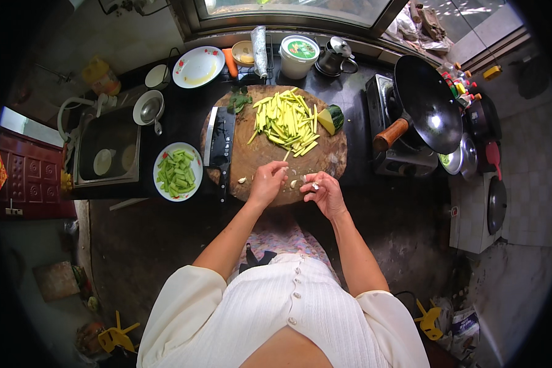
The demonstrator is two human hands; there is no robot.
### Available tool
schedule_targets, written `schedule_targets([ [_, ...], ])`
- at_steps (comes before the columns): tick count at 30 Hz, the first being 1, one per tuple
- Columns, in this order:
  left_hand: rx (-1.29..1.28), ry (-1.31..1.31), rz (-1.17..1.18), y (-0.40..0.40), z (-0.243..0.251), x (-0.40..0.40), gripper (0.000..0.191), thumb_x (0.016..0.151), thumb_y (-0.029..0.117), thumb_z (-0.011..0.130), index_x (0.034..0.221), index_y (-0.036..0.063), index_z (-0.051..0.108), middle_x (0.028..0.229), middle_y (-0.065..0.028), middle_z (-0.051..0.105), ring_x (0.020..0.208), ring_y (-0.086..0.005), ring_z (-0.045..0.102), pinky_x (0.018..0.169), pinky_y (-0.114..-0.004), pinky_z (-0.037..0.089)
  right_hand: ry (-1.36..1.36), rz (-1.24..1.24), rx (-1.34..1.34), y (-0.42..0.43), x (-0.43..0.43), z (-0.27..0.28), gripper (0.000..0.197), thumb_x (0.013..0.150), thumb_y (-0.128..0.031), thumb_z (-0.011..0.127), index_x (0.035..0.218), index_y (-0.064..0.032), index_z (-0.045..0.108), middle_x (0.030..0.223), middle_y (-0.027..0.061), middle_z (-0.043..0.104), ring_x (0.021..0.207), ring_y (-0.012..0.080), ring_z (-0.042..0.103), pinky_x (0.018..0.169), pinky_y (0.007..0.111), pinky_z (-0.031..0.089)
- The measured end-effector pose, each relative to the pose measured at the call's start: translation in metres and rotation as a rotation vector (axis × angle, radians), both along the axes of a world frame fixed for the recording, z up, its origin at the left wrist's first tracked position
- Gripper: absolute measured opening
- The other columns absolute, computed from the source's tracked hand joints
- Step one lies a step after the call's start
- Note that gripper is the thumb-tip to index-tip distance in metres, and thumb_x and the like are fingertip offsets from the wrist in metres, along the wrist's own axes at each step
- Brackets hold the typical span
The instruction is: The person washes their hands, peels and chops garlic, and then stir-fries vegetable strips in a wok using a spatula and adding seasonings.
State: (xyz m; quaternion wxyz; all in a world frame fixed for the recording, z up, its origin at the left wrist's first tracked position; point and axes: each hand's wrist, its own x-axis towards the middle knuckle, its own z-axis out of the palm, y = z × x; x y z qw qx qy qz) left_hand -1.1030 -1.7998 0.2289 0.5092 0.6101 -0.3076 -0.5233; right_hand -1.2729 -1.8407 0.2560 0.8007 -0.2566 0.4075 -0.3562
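Note:
My left hand (269,183) is over the near part of a round wooden chopping board (253,158), its fingertips together on a small pale piece, likely garlic. To its right, my right hand (323,191) holds whitish bits, apparently garlic skin, between its fingers. Garlic cloves (293,184) lie between the hands, and another clove (242,180) is left of them. Beyond the hands is a heap of yellow-green squash strips (287,119), with an uncut squash chunk (331,119) at its right. A cleaver (220,142) lies along the board's left side, below some dark green leaves (239,100).
A plate of cut green stalks (178,172) stands left of the board, near the sink (106,147). Behind are an oval plate (198,67), a carrot (230,62), a white tub (299,57) and a metal pot (335,57). A wok (428,106) rests on the stove (407,158) at right.

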Motion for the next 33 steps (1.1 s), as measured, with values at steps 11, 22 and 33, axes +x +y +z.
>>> schedule_targets([
  [11,0.036,-0.192,0.008,0.023,-0.001,-0.009,0.023,0.088,0.003,0.052,0.107,-0.0044,0.061,0.085,-0.0082,0.065,0.066,-0.0101,0.061,0.058,-0.022,0.052,0.920,0.375,-1.156,0.011,0.017,-0.025,0.015,0.079,-0.004,0.060,0.091,0.0001,0.053,0.067,0.0082,0.053,0.061,0.0147,0.055,0.058,0.030,0.045],
  [22,0.047,-0.022,-0.021,0.023,0.013,-0.014,0.017,0.082,0.008,0.065,0.095,-0.0027,0.065,0.081,-0.0062,0.066,0.069,-0.0101,0.062,0.058,-0.021,0.050,0.321,0.249,-0.343,0.011,0.019,-0.014,0.014,0.089,-0.016,0.057,0.092,-0.0024,0.055,0.069,-0.0025,0.053,0.049,0.0024,0.041,0.040,0.017,0.029],
  [33,-0.401,-0.495,-0.151,0.029,0.021,-0.003,0.016,0.079,0.003,0.061,0.094,0.0037,0.066,0.088,-0.0127,0.066,0.079,-0.0254,0.066,0.068,-0.031,0.051,-0.046,0.203,0.284,0.007,0.017,0.003,0.006,0.085,-0.009,0.055,0.081,-0.0039,0.055,0.067,0.0019,0.052,0.043,0.0037,0.038,0.034,0.016,0.027],
])
